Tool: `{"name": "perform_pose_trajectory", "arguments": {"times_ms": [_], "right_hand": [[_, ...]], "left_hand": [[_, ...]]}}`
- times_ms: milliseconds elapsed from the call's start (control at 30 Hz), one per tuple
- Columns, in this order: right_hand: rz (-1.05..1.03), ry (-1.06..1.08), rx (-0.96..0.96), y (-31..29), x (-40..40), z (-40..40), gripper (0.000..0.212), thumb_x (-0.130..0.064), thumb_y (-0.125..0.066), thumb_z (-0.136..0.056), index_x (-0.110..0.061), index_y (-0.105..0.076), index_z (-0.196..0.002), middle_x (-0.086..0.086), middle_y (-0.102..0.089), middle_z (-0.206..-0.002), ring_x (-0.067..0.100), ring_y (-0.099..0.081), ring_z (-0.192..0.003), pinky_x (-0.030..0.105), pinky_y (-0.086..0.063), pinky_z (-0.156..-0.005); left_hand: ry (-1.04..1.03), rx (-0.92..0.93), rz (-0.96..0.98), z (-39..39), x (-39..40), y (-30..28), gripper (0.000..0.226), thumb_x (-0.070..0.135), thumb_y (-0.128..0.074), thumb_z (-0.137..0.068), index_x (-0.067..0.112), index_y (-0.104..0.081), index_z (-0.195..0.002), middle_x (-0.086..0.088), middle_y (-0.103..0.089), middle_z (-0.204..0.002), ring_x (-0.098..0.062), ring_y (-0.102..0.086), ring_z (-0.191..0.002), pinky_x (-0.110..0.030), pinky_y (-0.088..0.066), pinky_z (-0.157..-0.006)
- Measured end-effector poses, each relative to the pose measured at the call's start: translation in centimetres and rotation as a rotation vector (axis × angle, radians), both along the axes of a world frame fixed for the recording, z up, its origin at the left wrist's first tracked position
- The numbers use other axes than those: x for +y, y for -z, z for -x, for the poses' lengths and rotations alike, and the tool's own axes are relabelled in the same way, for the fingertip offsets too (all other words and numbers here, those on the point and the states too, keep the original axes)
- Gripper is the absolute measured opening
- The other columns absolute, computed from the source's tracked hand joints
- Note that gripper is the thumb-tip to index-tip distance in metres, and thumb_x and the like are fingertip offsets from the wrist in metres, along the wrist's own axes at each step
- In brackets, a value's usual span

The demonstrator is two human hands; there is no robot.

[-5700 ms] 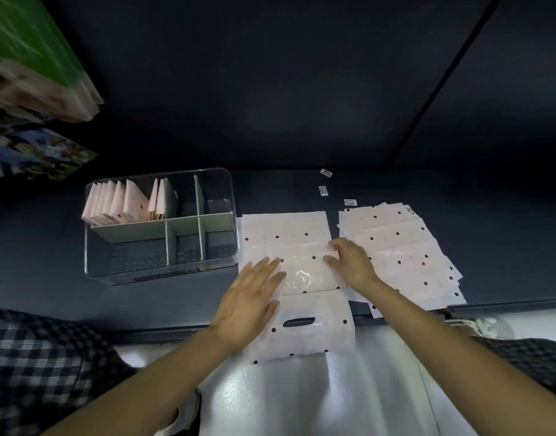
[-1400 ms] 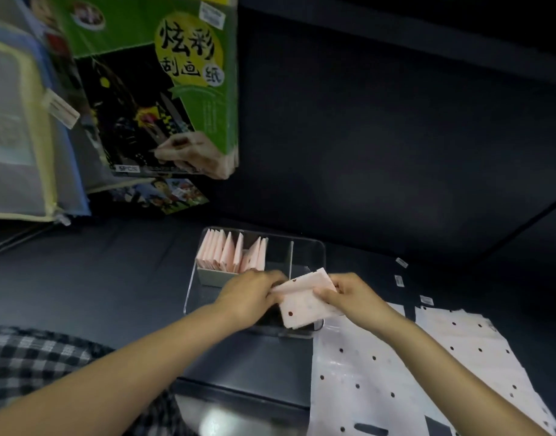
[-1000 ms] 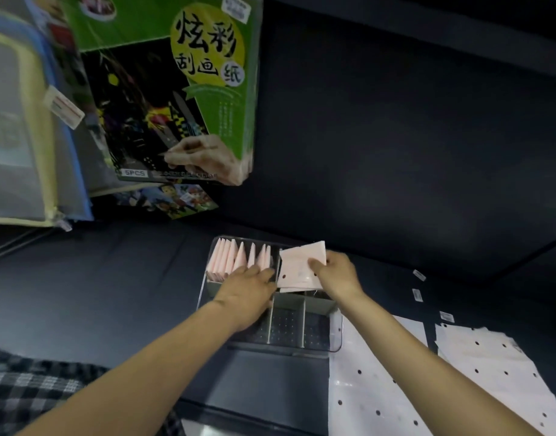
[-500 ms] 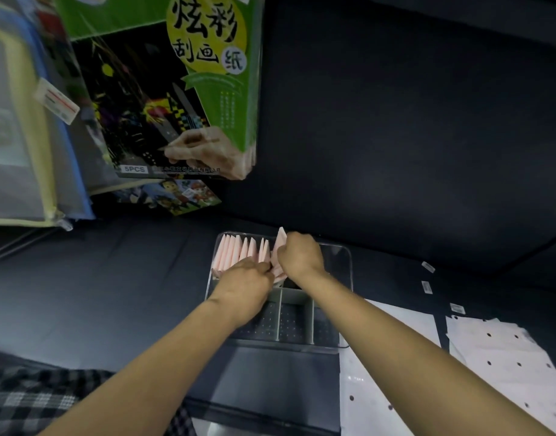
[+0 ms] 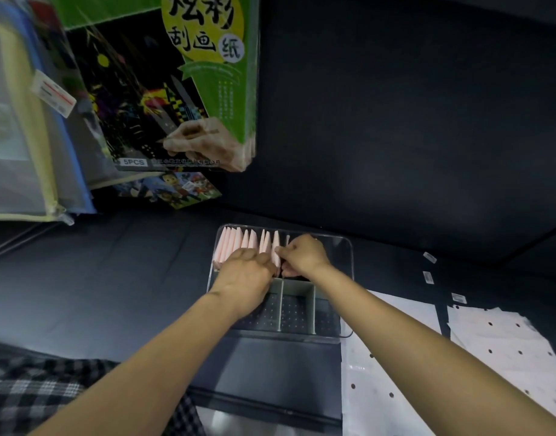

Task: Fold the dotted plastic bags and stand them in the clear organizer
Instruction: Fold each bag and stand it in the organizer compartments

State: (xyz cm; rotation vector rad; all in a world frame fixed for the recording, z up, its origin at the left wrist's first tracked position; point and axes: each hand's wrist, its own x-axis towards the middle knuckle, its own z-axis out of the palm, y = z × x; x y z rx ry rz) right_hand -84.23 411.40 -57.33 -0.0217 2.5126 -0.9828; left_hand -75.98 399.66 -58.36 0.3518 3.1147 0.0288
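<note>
1. Nearest, flat dotted plastic bags (image 5: pixel 393 366) lie unfolded on the dark table (image 5: pixel 113 278) at right, cut off by the lower edge; a second stack (image 5: pixel 506 338) lies further right.
2. The clear organizer (image 5: pixel 349 265) sits mid-table; its near compartments (image 5: pixel 294 309) look empty.
3. In its far compartment, a row of folded bags (image 5: pixel 239 243) stands upright, packed toward the left.
4. The left hand (image 5: pixel 245 275) rests palm-down against the row; its fingertips are hidden.
5. The right hand (image 5: pixel 303 254) pinches the rightmost folded bag (image 5: pixel 275 250), standing in the row.
6. Beyond, at far left, a green scratch-paper pack (image 5: pixel 182 83) hangs over the table, cut off above.
</note>
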Motion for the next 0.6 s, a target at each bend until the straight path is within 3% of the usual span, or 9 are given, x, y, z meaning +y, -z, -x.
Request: {"name": "perform_pose_trajectory", "arguments": {"times_ms": [133, 233, 433, 533, 600], "right_hand": [[0.086, 0.053, -0.017, 0.1, 0.3, -0.4, 0.039, -0.035, -0.056, -0.092, -0.011, -0.058, -0.062, 0.008, -0.068, -0.064, 0.020, -0.068, -0.062, 0.040, -0.058, -0.078], [0.131, 0.028, 0.063, 0.0, 1.9, -1.5, 0.038, -0.037, -0.055, -0.092, -0.017, -0.058, -0.060, 0.000, -0.065, -0.060, 0.019, -0.066, -0.064, 0.040, -0.057, -0.077], [0.026, -0.138, 0.315, 0.9, 13.5, -7.2, 0.007, -0.017, -0.061, -0.087, -0.020, -0.064, -0.081, -0.007, -0.066, -0.079, 0.012, -0.061, -0.075, 0.022, -0.046, -0.071], [-0.069, -0.224, 0.262, 2.5, 21.2, -11.6, 0.004, -0.016, -0.062, -0.088, -0.017, -0.065, -0.091, -0.005, -0.065, -0.090, 0.013, -0.060, -0.082, 0.029, -0.049, -0.078], [-0.180, -0.293, 0.211, 3.7, 26.0, -14.8, 0.018, -0.021, -0.063, -0.089, -0.018, -0.063, -0.106, -0.006, -0.060, -0.107, 0.011, -0.058, -0.094, 0.027, -0.048, -0.085]], "left_hand": [[-0.007, 0.051, 0.017, -0.2, 0.9, -0.8, 0.029, 0.022, -0.041, -0.096, 0.017, -0.056, -0.119, 0.001, -0.054, -0.118, -0.022, -0.046, -0.112, -0.034, -0.034, -0.093], [0.009, 0.079, -0.053, -0.5, 1.9, -1.7, 0.028, 0.022, -0.042, -0.096, 0.018, -0.058, -0.118, 0.000, -0.055, -0.114, -0.022, -0.051, -0.105, -0.033, -0.037, -0.085], [0.265, 0.043, -0.188, -2.9, 7.3, -2.1, 0.030, 0.027, -0.038, -0.099, 0.018, -0.061, -0.115, -0.001, -0.059, -0.113, -0.024, -0.054, -0.103, -0.035, -0.042, -0.086], [0.448, -0.094, -0.139, -5.3, 10.8, -0.8, 0.030, 0.024, -0.038, -0.099, 0.017, -0.057, -0.120, -0.003, -0.057, -0.119, -0.025, -0.053, -0.107, -0.037, -0.046, -0.087], [0.537, -0.195, -0.100, -7.1, 12.6, 0.6, 0.030, 0.023, -0.038, -0.098, 0.016, -0.055, -0.122, -0.003, -0.055, -0.123, -0.025, -0.051, -0.112, -0.039, -0.047, -0.089]]}}
